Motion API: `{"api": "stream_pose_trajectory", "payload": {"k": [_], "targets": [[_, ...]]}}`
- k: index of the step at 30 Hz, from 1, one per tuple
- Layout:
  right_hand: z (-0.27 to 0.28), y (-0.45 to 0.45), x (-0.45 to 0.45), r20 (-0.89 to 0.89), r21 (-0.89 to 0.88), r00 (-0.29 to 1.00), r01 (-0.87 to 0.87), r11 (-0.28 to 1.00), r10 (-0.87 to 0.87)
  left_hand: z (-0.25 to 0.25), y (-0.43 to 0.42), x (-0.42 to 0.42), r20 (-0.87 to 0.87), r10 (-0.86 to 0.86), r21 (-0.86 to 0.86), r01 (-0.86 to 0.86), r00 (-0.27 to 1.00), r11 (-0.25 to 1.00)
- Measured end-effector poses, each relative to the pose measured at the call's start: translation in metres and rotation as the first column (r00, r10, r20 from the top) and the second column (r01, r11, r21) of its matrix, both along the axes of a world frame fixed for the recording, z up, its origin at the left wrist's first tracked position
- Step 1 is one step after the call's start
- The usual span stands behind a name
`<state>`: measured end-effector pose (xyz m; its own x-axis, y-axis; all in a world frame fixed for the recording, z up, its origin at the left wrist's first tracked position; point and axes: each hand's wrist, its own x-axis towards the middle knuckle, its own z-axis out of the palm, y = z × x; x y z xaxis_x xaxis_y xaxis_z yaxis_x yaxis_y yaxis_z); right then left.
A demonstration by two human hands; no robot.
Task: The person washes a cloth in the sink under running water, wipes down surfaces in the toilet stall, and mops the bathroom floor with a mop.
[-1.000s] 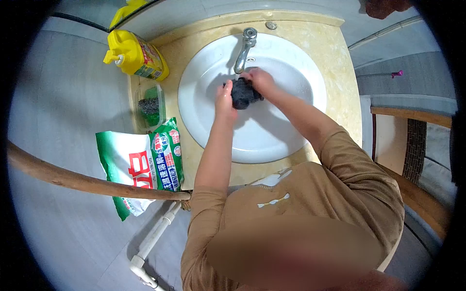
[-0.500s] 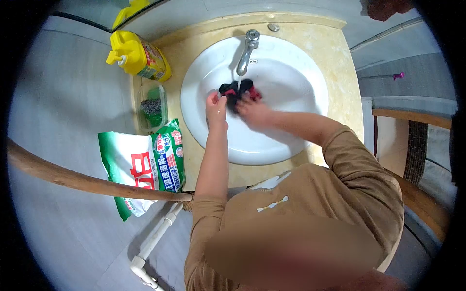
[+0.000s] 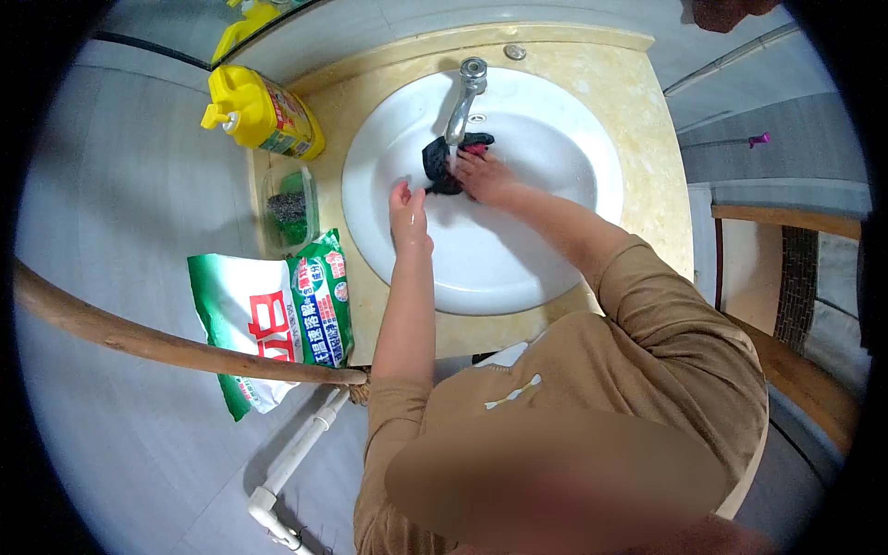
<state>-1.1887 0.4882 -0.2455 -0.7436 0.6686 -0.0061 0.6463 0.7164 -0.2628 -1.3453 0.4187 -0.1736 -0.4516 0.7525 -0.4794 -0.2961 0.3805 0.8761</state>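
Note:
A wet black cloth with a red patch (image 3: 444,166) lies bunched in the white sink (image 3: 518,268), under the faucet (image 3: 461,106). A thin stream of water runs down onto it. My right hand (image 3: 485,178) rests on the right side of the cloth, its fingers stretched out over the red part. To the lower left, my left hand (image 3: 408,217) is raised over the basin with thumb and fingers apart. A dark tip of the cloth reaches close to its thumb; whether they touch I cannot tell.
Left on the counter (image 3: 370,324) stand a yellow jug (image 3: 273,116) and a clear tub (image 3: 270,217) holding a green pad and a steel scourer. A green and white detergent bag (image 3: 268,314) lies nearer me. A wooden pole (image 3: 157,342) crosses the lower left.
The cloth has shifted slightly and spread out more below the faucet. My right hand has moved up a little with it, while my left hand has dropped slightly, its fingers apart.

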Motion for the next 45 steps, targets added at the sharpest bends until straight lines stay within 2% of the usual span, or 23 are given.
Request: {"api": "stream_pose_trajectory", "payload": {"k": [2,3,5,7,9,11,13,14,17,21,22,23,25,27,28,31,34,35,37,39,42,43,45], "targets": [[0.030,-0.031,-0.023,-0.070,-0.099,0.984,0.159,0.982,-0.166,-0.006,0.000,0.000,0.016,0.026,0.006,-0.026,1.000,1.000],[0.049,-0.043,-0.036,0.021,-0.226,0.997,0.073,0.971,-0.070,-0.009,-0.001,0.001,0.027,0.040,0.005,-0.040,0.999,0.999],[0.015,-0.057,-0.034,-0.277,-0.275,0.960,-0.115,0.954,0.036,0.000,-0.005,0.005,0.070,0.044,0.030,-0.047,0.997,0.998],[0.018,-0.032,0.008,-0.259,-0.215,0.909,-0.385,0.898,0.328,0.003,-0.010,0.006,0.044,0.041,0.066,-0.044,0.998,0.997],[-0.006,0.009,0.027,-0.004,-0.105,0.929,-0.370,0.923,0.371,-0.002,-0.009,0.002,-0.051,0.029,0.118,-0.023,0.998,0.993],[-0.021,0.008,0.004,-0.128,-0.165,0.991,-0.049,0.985,0.027,0.000,-0.006,-0.003,-0.028,0.056,0.102,-0.053,0.998,0.993],[0.030,-0.023,-0.036,-0.094,-0.257,0.996,-0.013,0.966,-0.012,0.000,-0.009,-0.002,0.004,0.076,0.066,-0.076,0.997,0.995],[0.001,-0.047,-0.053,-0.275,-0.218,0.961,-0.020,0.976,-0.042,0.007,-0.011,0.002,0.052,0.130,0.127,-0.135,0.990,0.983],[0.039,-0.067,-0.028,-0.456,-0.542,0.866,-0.454,0.707,0.206,0.009,-0.015,0.001,-0.056,0.158,0.260,-0.138,0.986,0.956],[0.045,-0.037,0.085,-0.239,-0.637,0.787,-0.569,0.520,0.568,0.008,-0.018,-0.008,-0.030,0.102,0.207,-0.093,0.994,0.974],[0.064,-0.018,0.095,0.048,-0.681,0.796,-0.417,0.603,0.604,0.013,-0.017,-0.009,-0.075,0.071,0.131,-0.061,0.995,0.990],[0.079,0.002,0.100,0.330,-0.670,0.733,-0.263,0.695,0.595,0.012,-0.018,-0.010,-0.044,0.082,0.135,-0.076,0.996,0.988],[0.055,0.033,0.093,0.525,-0.236,0.778,-0.258,0.937,0.346,0.008,-0.018,-0.007,0.019,0.101,0.141,-0.103,0.995,0.985],[0.042,0.027,0.061,0.241,-0.069,0.953,-0.172,0.983,0.184,0.011,-0.019,-0.002,0.024,0.094,0.103,-0.096,0.995,0.990],[0.030,0.025,0.033,0.124,-0.143,0.981,-0.130,0.981,0.148,0.013,-0.020,0.001,0.026,0.091,0.083,-0.092,0.996,0.992],[-0.002,-0.017,-0.025,-0.293,-0.138,0.940,-0.220,0.966,0.172,-0.010,-0.021,-0.004,0.176,0.066,0.057,-0.077,0.982,0.995],[0.044,-0.025,-0.013,-0.129,-0.253,0.968,-0.241,0.937,0.214,0.017,-0.028,0.002,0.183,0.093,0.024,-0.099,0.979,0.995],[0.003,-0.006,0.000,-0.077,0.001,0.962,-0.261,0.965,0.260,0.018,-0.027,0.001,0.183,0.092,0.043,-0.102,0.979,0.994],[0.017,0.009,0.007,0.053,0.011,0.999,0.002,1.000,-0.003,0.015,-0.027,-0.002,0.141,0.037,-0.027,-0.034,0.989,0.999],[0.019,-0.007,-0.003,-0.124,-0.108,0.980,0.141,0.984,-0.154,0.029,-0.026,0.008,0.146,0.041,-0.120,-0.023,0.989,0.993],[-0.006,-0.015,-0.029,-0.348,-0.603,0.806,0.198,0.773,-0.478,0.024,-0.022,0.015,0.422,0.026,-0.129,0.032,0.906,0.991],[0.019,-0.014,-0.029,-0.311,-0.949,0.568,-0.138,0.284,-0.762,0.029,-0.019,0.019,0.512,0.039,-0.147,0.043,0.858,0.988],[0.065,-0.017,-0.033,-0.065,-0.929,0.402,-0.359,-0.092,-0.913,0.021,-0.008,0.022,0.631,0.069,-0.113,0.004,0.772,0.994]]}}
